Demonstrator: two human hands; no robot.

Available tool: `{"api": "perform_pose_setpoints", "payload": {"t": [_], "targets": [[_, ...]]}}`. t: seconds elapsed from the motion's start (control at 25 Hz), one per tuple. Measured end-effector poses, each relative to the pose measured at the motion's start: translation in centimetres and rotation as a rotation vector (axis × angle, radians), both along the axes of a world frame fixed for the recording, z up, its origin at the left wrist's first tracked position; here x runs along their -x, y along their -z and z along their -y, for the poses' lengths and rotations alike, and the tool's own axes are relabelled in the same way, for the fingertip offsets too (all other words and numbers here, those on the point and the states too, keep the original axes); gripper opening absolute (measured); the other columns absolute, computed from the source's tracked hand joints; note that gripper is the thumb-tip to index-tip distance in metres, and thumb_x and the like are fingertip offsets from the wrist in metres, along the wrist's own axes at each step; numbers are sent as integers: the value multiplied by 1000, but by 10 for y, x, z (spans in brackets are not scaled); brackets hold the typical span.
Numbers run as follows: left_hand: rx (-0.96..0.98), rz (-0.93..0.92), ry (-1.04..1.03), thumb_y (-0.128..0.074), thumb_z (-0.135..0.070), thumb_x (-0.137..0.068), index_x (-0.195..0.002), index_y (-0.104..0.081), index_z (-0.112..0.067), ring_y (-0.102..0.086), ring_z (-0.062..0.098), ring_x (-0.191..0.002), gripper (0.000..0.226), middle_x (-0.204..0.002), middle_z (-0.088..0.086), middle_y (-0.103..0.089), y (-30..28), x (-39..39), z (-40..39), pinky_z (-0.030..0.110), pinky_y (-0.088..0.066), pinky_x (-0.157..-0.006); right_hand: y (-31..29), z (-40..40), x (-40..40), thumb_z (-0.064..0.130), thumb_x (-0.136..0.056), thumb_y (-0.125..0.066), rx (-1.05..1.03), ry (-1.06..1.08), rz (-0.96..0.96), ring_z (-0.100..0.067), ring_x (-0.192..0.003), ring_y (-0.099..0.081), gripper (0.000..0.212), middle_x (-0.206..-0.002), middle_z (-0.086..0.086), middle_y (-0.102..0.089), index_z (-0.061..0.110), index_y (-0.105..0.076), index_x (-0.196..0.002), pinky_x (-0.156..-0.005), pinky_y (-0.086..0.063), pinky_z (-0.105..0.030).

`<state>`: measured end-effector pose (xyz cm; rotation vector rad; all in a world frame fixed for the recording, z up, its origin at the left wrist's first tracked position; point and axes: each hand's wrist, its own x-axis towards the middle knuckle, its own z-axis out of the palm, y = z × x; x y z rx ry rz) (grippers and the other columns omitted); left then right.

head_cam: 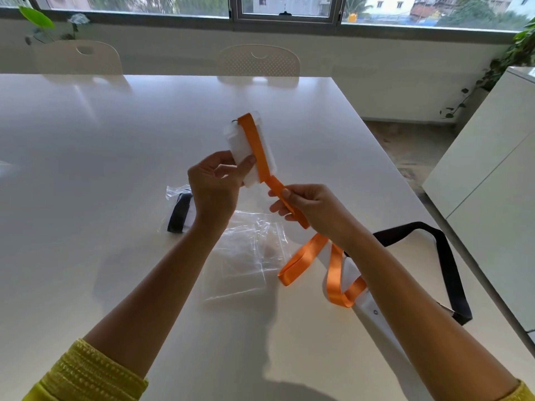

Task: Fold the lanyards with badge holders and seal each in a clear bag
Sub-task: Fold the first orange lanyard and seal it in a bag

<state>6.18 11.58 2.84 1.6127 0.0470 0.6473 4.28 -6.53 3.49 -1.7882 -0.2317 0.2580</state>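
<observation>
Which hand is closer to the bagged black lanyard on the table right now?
Left. The left hand is raised just right of the bagged black lanyard, its wrist overlapping the bag's edge in the picture. The right hand is farther right, pinching the orange lanyard.

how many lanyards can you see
3: an orange lanyard held in both hands, a black lanyard loose on the table at right, another black one bagged at left. Others may be hidden.
</observation>
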Motion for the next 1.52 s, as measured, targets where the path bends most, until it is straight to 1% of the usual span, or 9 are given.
{"api": "perform_pose_setpoints", "payload": {"t": [0.12, 0.32, 0.44, 0.6, 0.72, 0.88, 1.04, 1.2, 1.52], "targets": [[-329, 241, -58, -80, -28, -81, -94, -75, -13, -64, -9, -79, 20, -90, -10, -70, 8, 5, -1, 5, -50, -69, -4, -2, 5, 21, -94, -59, -91, 110, -121, -15, -82, -71, 26, -100, -8, -74, 6, -71, -112, -76, -58, -21], [-742, 438, 33, -77, -20, -85, -104, -77, -13, -67, 15, -79, 20, -89, 6, -74, 26, 4, -3, 27, -58, -61, -18, -1, 6, 10, -93, -61, -392, 275, -266, -18, -84, -74, 13, -93, -8, -75, 9, -73, -94, -74, -60, -21], [-900, 495, -14, -76, -15, -83, -104, -77, -12, -68, 23, -82, 20, -92, 9, -74, 32, 0, -6, 31, -58, -64, -21, 0, 2, 15, -100, -52, -508, 347, -436, -23, -83, -75, 23, -92, -14, -75, 1, -70, -97, -67, -62, -26], [-1131, 517, 37, -78, -11, -81, -110, -75, -14, -64, 25, -93, 29, -101, 6, -73, 40, -10, -16, 35, -51, -77, -10, 8, -8, 38, -94, -62, -382, 375, -497, -23, -82, -74, 36, -91, -14, -76, 3, -69, -95, -74, -61, -31], [-1118, 400, 112, -80, -14, -79, -110, -75, -18, -59, 20, -99, 31, -103, 2, -73, 42, -11, -18, 29, -42, -84, 2, 13, -14, 21, -88, -71, -320, 397, -461, -17, -77, -70, 16, -87, -11, -74, 4, -72, -88, -73, -61, -24], [-846, 36, 141, -85, -27, -75, -108, -75, -22, -57, 15, -100, 35, -101, -4, -71, 35, -3, -22, 29, -45, -84, 21, 20, -22, 16, -90, -68, -224, 477, -353, -17, -79, -70, 19, -91, -13, -73, 1, -70, -101, -76, -61, -25], [-848, -330, 399, -82, -34, -78, -96, -77, -25, -66, 9, -74, 21, -80, -9, -71, 27, 2, -42, 14, -48, -64, 40, 27, -27, 22, -90, -69, 45, 501, -213, -19, -84, -73, 34, -99, -14, -71, 4, -63, -117, -79, -60, -30], [-934, -431, 504, -85, -43, -71, -105, -73, -29, -60, 7, -84, 39, -92, -10, -68, 25, 10, -58, 21, -49, -72, 47, 35, -25, 34, -89, -70, 511, 450, 21, -16, -85, -72, 40, -93, -4, -73, 16, -57, -122, -86, -58, -36], [-925, -626, 486, -88, -39, -68, -95, -71, -19, -61, 6, -76, 38, -89, -2, -68, 26, 15, -62, 13, -41, -59, 40, 26, -22, 30, -90, -70, 648, 400, 291, -15, -91, -65, 37, -111, -1, -68, 15, -59, -123, -78, -50, -24]]}}
